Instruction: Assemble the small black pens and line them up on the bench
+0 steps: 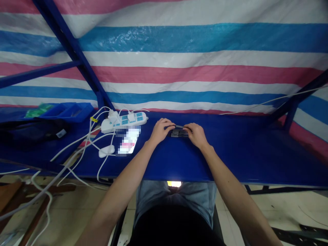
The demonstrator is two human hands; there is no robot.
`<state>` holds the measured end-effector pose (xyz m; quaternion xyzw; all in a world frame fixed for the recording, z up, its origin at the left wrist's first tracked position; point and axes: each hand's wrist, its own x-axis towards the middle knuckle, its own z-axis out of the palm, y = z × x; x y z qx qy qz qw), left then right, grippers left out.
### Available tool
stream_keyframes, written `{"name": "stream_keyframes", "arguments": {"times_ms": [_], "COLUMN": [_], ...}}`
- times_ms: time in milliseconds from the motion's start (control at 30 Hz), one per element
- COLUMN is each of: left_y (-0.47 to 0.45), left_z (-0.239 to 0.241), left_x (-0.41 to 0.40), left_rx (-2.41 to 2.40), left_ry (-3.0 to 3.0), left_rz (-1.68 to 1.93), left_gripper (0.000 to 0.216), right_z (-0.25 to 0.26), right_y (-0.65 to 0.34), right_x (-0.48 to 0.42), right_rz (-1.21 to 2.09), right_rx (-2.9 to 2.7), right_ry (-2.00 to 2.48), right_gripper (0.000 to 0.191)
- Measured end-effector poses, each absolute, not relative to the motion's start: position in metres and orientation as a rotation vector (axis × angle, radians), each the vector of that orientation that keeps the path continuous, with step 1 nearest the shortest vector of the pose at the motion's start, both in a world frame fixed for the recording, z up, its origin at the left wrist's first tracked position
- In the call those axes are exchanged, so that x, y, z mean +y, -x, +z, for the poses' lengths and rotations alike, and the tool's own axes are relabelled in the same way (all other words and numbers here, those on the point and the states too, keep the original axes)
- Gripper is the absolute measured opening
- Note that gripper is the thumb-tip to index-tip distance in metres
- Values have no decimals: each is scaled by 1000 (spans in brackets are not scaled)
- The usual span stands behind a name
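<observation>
Several slim dark pens lie side by side on the blue table, in front of me. My left hand pinches the left end of the farthest pen between thumb and fingers. At its right end, my right hand has its fingers closed on the same pen. This pen lies crosswise, just beyond the others and close against them. Fingertips cover both of its ends, and part of the row is hidden by my right hand.
To the left are a white power strip with plugs, a lit phone and a white mouse-shaped device. White cables run across the table's left side. Farther left sit a blue bin and a black bag. A striped sheet hangs behind.
</observation>
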<state>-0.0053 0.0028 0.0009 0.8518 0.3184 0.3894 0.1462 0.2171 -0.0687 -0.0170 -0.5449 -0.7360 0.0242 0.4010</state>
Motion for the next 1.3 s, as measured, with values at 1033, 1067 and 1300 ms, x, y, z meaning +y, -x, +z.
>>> {"name": "stream_keyframes", "arguments": {"times_ms": [1033,1067,1300], "left_y": [3,3,4], "left_z": [-1,-1,2], "left_x": [5,5,3], "left_rx": [925,921,1006], "left_ry": [-2529,-2533,-2412], "left_rz": [943,947,1143], "left_gripper": [30,29,27], "right_z": [-12,-12,-5], "right_y": [-213,-213,-217], "right_x": [-71,-71,-70], "right_rz": [31,26,366], "right_rx": [-1898,-1896,-1358], "right_ry": [1419,1428,1372], "right_gripper": [17,18,43]}}
